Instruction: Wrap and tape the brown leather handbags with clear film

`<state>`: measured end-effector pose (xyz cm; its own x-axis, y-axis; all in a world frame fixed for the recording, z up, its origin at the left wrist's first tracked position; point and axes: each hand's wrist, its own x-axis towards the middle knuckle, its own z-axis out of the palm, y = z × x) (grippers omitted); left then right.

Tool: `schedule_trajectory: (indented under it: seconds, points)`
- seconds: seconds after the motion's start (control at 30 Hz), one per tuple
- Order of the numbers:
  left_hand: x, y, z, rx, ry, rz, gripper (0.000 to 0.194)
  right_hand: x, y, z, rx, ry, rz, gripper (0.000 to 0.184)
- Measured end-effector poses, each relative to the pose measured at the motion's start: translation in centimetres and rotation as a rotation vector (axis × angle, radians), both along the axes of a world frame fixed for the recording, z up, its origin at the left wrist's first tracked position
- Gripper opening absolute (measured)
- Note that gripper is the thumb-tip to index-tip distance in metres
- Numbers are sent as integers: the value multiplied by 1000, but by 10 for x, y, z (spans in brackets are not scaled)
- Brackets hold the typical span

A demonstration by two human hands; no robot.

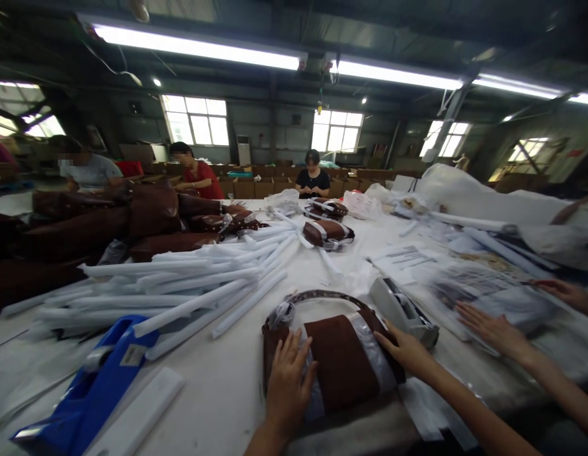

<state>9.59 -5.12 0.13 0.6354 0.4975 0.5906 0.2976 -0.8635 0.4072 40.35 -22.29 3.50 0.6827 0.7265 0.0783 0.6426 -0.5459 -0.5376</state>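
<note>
A brown suede handbag with a patterned strap lies flat on the white table right in front of me, with strips of clear wrap across it. My left hand rests flat on the bag's left part, fingers stretched out over a wrap strip. My right hand lies open on the bag's upper right corner, fingers pointing left, and holds nothing. Just beyond that hand stands a grey tape dispenser.
A blue tape dispenser sits at front left, behind it a pile of rolled white paper sticks. Wrapped bags and brown bags lie farther back. A co-worker's hands press on plastic-covered papers at right. Other people sit at the far end.
</note>
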Motion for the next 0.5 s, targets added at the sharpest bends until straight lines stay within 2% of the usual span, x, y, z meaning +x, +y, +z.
schedule_trajectory:
  seconds: [0.1,0.17,0.27,0.33,0.43,0.5]
  points:
    - [-20,8,-4,-257,-102,209,44,-3,2,13,-66,298,-150,69]
    - [-33,14,-9,-537,-162,328,49,-15,4,30,-17,616,-125,72]
    - [-47,25,-17,-944,-298,358,55,-42,6,52,116,1174,-45,73]
    - [-54,32,-18,-1083,-403,338,53,-61,7,61,165,1411,-73,68]
    - [-59,39,-9,-1204,-558,302,53,-76,12,66,203,1513,-115,62]
    - [-60,41,3,-1288,-664,252,55,-68,17,67,282,1361,-133,56]
